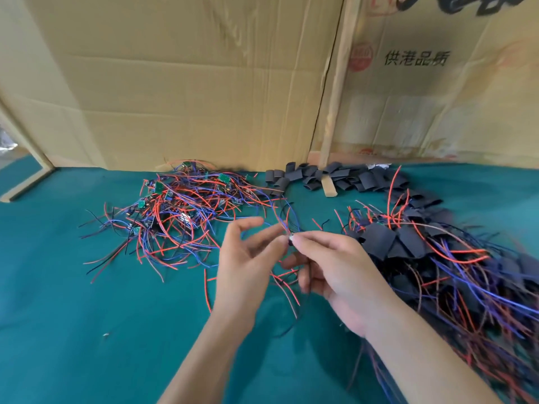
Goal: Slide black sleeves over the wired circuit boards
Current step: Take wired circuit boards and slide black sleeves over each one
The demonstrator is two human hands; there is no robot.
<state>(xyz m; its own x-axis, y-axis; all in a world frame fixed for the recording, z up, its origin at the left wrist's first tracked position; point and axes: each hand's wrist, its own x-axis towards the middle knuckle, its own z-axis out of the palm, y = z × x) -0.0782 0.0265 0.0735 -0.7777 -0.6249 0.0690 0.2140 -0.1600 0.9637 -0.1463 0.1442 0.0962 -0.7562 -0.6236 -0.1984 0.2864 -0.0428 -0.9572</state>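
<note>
Above the near middle of the green bench, the right hand pinches a small wired board between thumb and fingertips, its red and blue leads rising toward the far side and others trailing down past the palm; the left hand hovers just beside it, fingers loosely spread and holding nothing that I can make out, though blur hides the tips; no sleeve shows on this board yet, so I judge the fitting still to come. Far left lies a heap of bare boards, green squares tangled in red, blue and black wire; far centre sits a pile of loose sleeves, short flattened black tubes; to the right spreads a heap of sleeved boards. Boards look feather-light yet stiff, likely fragile at the solder joints, so best held by the edges rather than tugged by the leads; wires are thin, limp and prone to snag in the tangle; sleeves look soft and collapsible, probably needing a squeeze to open the mouth before sliding over. Cloth covers the bench, matte and slightly rumpled; cardboard walls stand behind it, one printed with characters, with a wooden post between them.
</note>
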